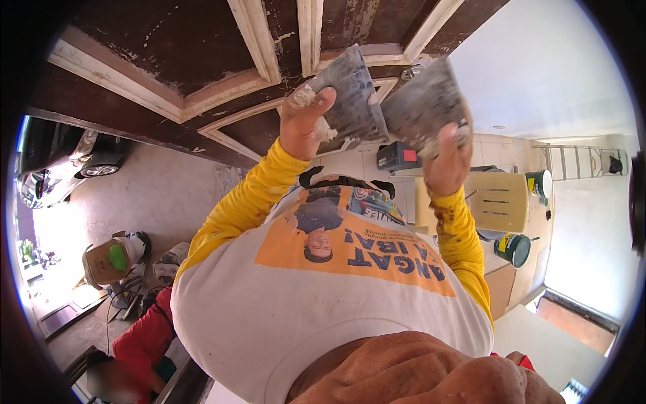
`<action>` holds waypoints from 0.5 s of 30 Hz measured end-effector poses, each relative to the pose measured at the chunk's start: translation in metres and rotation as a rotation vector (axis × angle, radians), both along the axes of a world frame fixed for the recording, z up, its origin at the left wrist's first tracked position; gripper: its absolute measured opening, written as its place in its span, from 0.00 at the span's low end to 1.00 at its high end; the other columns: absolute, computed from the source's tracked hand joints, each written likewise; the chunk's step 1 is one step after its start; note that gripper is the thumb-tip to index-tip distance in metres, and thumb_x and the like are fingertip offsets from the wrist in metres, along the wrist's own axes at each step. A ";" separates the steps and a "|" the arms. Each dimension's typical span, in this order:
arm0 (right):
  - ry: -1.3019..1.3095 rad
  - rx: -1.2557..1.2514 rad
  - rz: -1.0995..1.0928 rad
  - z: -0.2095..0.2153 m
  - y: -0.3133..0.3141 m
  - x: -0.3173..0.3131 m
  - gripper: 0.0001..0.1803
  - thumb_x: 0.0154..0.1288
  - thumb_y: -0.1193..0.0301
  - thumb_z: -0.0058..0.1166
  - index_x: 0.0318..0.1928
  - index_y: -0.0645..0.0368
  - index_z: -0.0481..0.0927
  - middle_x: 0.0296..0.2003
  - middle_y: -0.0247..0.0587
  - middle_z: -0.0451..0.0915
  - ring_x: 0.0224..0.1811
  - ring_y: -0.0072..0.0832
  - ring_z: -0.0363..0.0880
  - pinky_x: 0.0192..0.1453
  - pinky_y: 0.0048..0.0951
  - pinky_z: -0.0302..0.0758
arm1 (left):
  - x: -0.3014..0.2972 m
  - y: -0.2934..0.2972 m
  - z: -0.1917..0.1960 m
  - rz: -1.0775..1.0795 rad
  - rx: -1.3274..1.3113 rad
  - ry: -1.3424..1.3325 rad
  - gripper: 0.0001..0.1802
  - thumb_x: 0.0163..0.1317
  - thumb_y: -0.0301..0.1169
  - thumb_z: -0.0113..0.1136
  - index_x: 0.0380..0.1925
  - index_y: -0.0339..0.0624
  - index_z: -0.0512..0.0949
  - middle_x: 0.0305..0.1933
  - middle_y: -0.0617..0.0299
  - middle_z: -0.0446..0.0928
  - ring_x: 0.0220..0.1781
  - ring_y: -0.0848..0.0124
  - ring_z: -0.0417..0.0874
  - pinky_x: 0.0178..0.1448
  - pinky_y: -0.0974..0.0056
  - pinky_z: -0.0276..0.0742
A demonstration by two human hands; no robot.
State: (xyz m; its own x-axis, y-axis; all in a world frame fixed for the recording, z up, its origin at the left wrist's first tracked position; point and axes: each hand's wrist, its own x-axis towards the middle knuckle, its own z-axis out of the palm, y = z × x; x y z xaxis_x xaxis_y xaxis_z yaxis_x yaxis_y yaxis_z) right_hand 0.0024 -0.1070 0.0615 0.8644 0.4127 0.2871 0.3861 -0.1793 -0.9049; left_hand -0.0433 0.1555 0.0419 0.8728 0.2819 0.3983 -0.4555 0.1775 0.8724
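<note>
My left hand [306,121] is raised in front of me and grips a wide, putty-smeared scraper [353,94], with white filler on my fingers. My right hand [447,158] grips a second wide scraper [424,104], its blade also grey and crusted. The two blades sit side by side, nearly touching, just in front of a dark brown wooden door [175,47] with cream moulding and chipped paint. Yellow sleeves and a white printed shirt fill the middle of the view.
A pale yellow plastic chair [501,202], two green paint cans [515,248] and a black box [398,156] stand on the floor at the right. A ladder [572,161] is farther right. At the left are a car [67,172], a cardboard box [108,259] and a person in red [145,343].
</note>
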 end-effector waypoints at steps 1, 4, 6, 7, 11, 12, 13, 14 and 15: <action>-0.027 -0.081 0.022 0.000 0.000 -0.002 0.17 0.74 0.72 0.51 0.58 0.69 0.75 0.45 0.48 0.81 0.46 0.31 0.81 0.52 0.31 0.77 | 0.002 0.003 -0.002 0.047 0.149 -0.063 0.16 0.70 0.29 0.56 0.54 0.34 0.78 0.51 0.61 0.81 0.50 0.77 0.79 0.61 0.68 0.73; -0.142 -0.314 0.119 -0.006 -0.008 0.012 0.15 0.73 0.70 0.53 0.53 0.67 0.76 0.39 0.41 0.84 0.39 0.28 0.82 0.45 0.28 0.78 | 0.014 0.016 0.008 0.104 0.464 -0.318 0.18 0.66 0.23 0.58 0.56 0.36 0.78 0.53 0.61 0.81 0.52 0.71 0.80 0.62 0.65 0.73; -0.014 -0.125 0.028 -0.004 -0.018 0.038 0.13 0.72 0.68 0.55 0.49 0.65 0.78 0.38 0.39 0.85 0.38 0.25 0.84 0.44 0.26 0.79 | 0.020 0.028 -0.002 -0.038 0.439 -0.241 0.22 0.60 0.18 0.59 0.57 0.37 0.78 0.56 0.59 0.80 0.56 0.64 0.80 0.64 0.61 0.72; 0.389 0.238 0.018 0.033 -0.011 0.041 0.14 0.71 0.67 0.55 0.49 0.64 0.78 0.38 0.36 0.84 0.37 0.23 0.83 0.41 0.26 0.79 | 0.022 0.034 -0.016 -0.146 0.313 -0.061 0.25 0.57 0.15 0.60 0.57 0.38 0.78 0.58 0.57 0.80 0.59 0.61 0.80 0.66 0.59 0.72; 0.401 0.204 0.268 0.006 -0.008 0.070 0.16 0.72 0.68 0.55 0.54 0.64 0.76 0.44 0.36 0.83 0.44 0.24 0.81 0.48 0.26 0.77 | 0.026 0.000 -0.014 -0.544 -0.005 -0.024 0.32 0.53 0.23 0.68 0.61 0.36 0.74 0.60 0.54 0.79 0.65 0.63 0.77 0.73 0.58 0.67; 0.686 0.175 0.265 0.006 -0.006 0.066 0.17 0.71 0.70 0.55 0.56 0.65 0.76 0.49 0.40 0.82 0.52 0.29 0.82 0.59 0.30 0.77 | 0.033 0.011 -0.023 -0.376 0.265 -0.177 0.33 0.52 0.24 0.70 0.61 0.36 0.74 0.60 0.55 0.80 0.66 0.62 0.77 0.73 0.58 0.67; 0.668 0.241 0.198 -0.010 -0.015 0.061 0.17 0.71 0.69 0.56 0.56 0.64 0.76 0.46 0.37 0.83 0.48 0.26 0.82 0.54 0.28 0.78 | 0.041 0.022 -0.026 -0.208 0.531 -0.335 0.34 0.52 0.25 0.71 0.62 0.36 0.74 0.59 0.56 0.80 0.66 0.62 0.77 0.74 0.59 0.66; 0.643 0.309 0.140 -0.037 -0.032 0.067 0.17 0.70 0.69 0.57 0.55 0.63 0.77 0.44 0.35 0.83 0.44 0.23 0.82 0.49 0.27 0.79 | 0.040 0.028 -0.012 -0.059 0.655 -0.368 0.33 0.53 0.24 0.70 0.62 0.36 0.74 0.58 0.55 0.81 0.59 0.64 0.81 0.68 0.59 0.70; 0.618 0.372 0.077 -0.051 -0.041 0.068 0.16 0.70 0.69 0.58 0.55 0.61 0.77 0.42 0.32 0.84 0.40 0.20 0.82 0.44 0.25 0.80 | 0.040 0.034 -0.001 0.098 0.768 -0.392 0.32 0.55 0.24 0.69 0.62 0.36 0.74 0.57 0.53 0.81 0.52 0.66 0.84 0.62 0.59 0.75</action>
